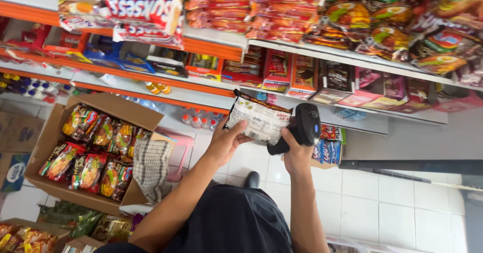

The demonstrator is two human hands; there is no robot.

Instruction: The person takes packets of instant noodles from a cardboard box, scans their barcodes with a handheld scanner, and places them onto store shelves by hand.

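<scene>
My left hand (225,141) holds a noodle packet (257,118) by its lower left corner, its pale printed back turned toward me. My right hand (294,151) grips a black handheld scanner (303,127), whose head sits right beside the packet's right edge. Both hands are raised in front of a shop shelf, over my dark-clothed lap.
An open cardboard box (55,132) with several colourful noodle packets stands at left, a checked cloth (151,167) draped over its flap. Shelves (322,49) full of packets and cartons run across the top. White floor tiles (382,207) lie at the lower right; more boxes sit at bottom left.
</scene>
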